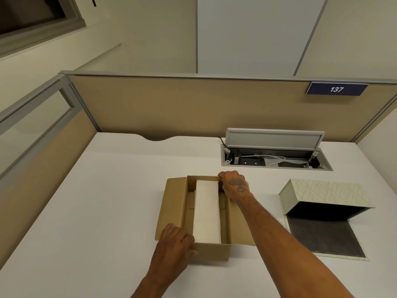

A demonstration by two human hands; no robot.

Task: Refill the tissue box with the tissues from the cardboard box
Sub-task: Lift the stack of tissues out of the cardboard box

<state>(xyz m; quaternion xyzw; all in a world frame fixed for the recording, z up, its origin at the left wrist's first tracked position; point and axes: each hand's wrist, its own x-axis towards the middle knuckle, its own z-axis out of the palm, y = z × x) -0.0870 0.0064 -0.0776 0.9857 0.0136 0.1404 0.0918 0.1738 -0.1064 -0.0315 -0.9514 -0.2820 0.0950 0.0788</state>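
left hand [178,237]: I saw it curled on the cardboard box [211,251] near end.
right hand [234,183]: gripped the far end.
tissues [206,211]: untouched (stack could splay if lifted unevenly).
tissue box [322,196]: open, toward desk [107,190] right edge.

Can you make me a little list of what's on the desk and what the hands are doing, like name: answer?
desk: white desk
cardboard box: open cardboard box, flaps folded out
tissues: white tissues stacked inside the cardboard box
left hand: left hand at the box's near left corner
right hand: right hand at the box's far right corner
tissue box: patterned tissue box, right of the cardboard box, opened, dark inside, looks empty
cable tray: cable tray with lid up, white cable inside
sign: 137 sign
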